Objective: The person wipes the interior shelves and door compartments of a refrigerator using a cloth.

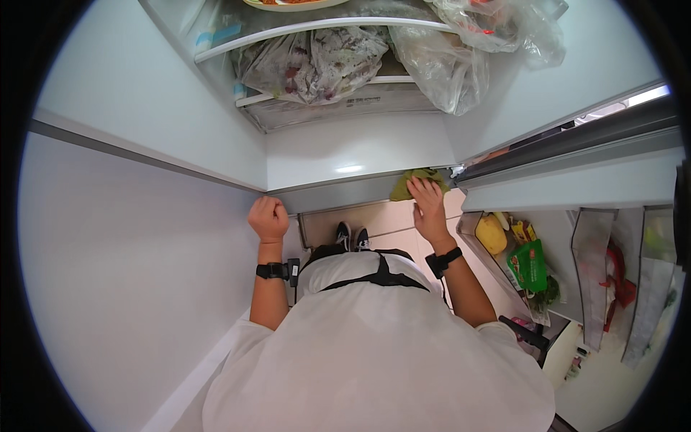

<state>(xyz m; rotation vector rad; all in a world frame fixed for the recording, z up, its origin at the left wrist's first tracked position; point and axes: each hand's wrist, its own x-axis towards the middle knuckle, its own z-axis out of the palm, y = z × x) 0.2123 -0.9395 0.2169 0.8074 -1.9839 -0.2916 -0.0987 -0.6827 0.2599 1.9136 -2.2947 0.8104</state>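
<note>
My right hand point(430, 209) rests with its fingers over a folded olive-green cloth point(406, 188). The cloth lies against the grey front edge point(329, 193) at the bottom of an open refrigerator, near its right corner. My left hand point(268, 218) is curled into a fist by the left end of that edge, beside a white panel point(135, 232); nothing shows in it. Behind the grey edge is the refrigerator's glossy white floor point(351, 146).
Above, a glass shelf point(324, 22) carries a plate of food point(297, 5). Knotted plastic bags point(318, 65) fill the level below, and one clear bag point(445, 70) hangs forward. At right, the open door's bin point(491, 275) holds a yellow potato-like item point(491, 235) and a green packet point(529, 265).
</note>
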